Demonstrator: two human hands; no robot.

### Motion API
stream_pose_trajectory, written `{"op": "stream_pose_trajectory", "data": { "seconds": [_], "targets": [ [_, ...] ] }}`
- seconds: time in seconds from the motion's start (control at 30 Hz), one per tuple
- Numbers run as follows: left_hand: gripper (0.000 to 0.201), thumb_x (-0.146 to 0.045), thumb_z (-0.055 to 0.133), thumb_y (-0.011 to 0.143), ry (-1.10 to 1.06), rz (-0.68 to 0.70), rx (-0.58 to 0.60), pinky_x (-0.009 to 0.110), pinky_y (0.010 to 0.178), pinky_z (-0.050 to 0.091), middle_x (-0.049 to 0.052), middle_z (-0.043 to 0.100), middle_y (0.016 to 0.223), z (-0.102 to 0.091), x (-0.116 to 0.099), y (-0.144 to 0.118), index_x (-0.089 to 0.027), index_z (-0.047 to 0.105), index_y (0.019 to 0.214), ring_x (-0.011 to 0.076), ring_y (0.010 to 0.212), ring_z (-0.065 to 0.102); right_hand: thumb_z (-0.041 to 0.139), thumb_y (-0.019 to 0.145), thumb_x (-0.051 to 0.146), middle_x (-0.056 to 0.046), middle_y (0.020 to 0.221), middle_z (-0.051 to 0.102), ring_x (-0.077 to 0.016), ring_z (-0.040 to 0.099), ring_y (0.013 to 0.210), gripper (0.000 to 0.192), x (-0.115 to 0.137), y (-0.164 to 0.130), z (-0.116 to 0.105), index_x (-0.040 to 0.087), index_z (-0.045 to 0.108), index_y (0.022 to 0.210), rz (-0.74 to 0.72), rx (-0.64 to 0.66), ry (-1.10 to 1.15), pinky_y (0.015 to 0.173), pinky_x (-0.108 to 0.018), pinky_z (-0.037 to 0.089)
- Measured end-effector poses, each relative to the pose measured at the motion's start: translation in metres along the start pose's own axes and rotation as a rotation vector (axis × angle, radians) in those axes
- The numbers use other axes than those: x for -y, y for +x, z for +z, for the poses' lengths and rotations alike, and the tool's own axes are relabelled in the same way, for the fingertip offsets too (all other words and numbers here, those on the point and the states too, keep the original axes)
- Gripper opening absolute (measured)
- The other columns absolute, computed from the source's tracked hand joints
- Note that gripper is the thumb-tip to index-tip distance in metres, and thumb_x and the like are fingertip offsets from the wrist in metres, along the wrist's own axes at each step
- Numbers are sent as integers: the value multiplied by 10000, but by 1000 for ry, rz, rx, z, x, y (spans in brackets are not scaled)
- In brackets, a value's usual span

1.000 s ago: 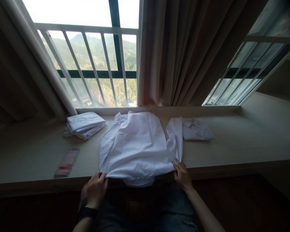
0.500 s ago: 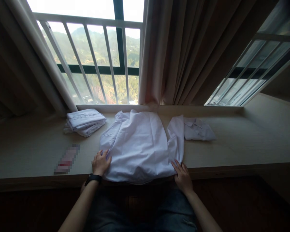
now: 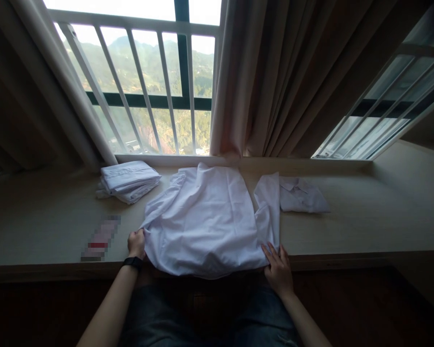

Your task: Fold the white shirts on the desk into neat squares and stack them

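A white shirt (image 3: 206, 217) lies spread on the wooden window ledge (image 3: 347, 231) in front of me, its lower edge hanging slightly over the front. My left hand (image 3: 136, 243), with a dark band at the wrist, is closed on the shirt's left edge and pulls it outward. At the lower right corner, my right hand (image 3: 278, 266) rests with fingers stretched out on the cloth. One sleeve of the shirt is bent up along its right side.
A stack of folded white garments (image 3: 130, 180) sits at the back left. To the right lies a folded white shirt (image 3: 303, 194) with its collar up. A blurred-out item (image 3: 100, 239) is at the left. Behind are a barred window (image 3: 148, 86) and curtains (image 3: 275, 86).
My left hand has gone from lying open on the shirt to gripping its edge, drawing it left. My right hand stays on the right corner. The view has shifted slightly.
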State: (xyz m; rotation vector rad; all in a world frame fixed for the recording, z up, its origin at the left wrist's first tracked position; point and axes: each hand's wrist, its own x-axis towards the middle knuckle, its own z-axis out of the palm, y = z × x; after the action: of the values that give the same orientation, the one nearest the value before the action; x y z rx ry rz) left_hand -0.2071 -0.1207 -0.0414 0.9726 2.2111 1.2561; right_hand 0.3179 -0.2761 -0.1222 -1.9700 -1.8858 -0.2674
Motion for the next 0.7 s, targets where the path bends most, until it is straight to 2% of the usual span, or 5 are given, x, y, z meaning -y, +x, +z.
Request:
{"op": "stream_pose_trajectory", "data": {
  "seconds": [0.13,0.23,0.4,0.57,0.7],
  "targets": [
    [418,-477,672,719,16,-22,14,359,756,520,59,669,867,-1,5,-4,-171,576,987,233,805,631,505,778,206,-24,1542,441,-317,195,1517,677,0,0,-11,233,511,1454,-69,-2,114,1210,-559,256],
    [482,-503,719,664,-2,-23,45,369,784,519,69,676,922,-1,10,0,-172,579,985,238,833,629,471,792,196,-37,1543,436,-302,229,1510,637,7,13,-22,212,542,1425,-107,-10,223,1210,-553,276],
    [420,-525,663,685,-43,-34,61,339,739,507,51,662,854,3,19,9,-165,602,893,212,778,596,410,912,223,-67,1501,489,-283,238,1506,512,56,83,-17,189,587,1392,-122,-6,275,1206,-529,282],
    [392,-472,672,659,-49,-52,-15,329,718,488,26,622,828,3,23,7,-180,576,902,196,749,568,409,998,353,-50,1610,325,-303,167,1522,511,108,155,13,256,464,1496,-122,251,155,1218,-538,173],
    [372,-470,625,692,-85,-47,-89,310,717,477,23,605,866,1,24,1,-188,554,924,187,775,560,373,1020,441,-46,1621,301,-312,181,1514,520,112,162,26,300,421,1518,-97,386,114,1202,-550,151]
  ]
}}
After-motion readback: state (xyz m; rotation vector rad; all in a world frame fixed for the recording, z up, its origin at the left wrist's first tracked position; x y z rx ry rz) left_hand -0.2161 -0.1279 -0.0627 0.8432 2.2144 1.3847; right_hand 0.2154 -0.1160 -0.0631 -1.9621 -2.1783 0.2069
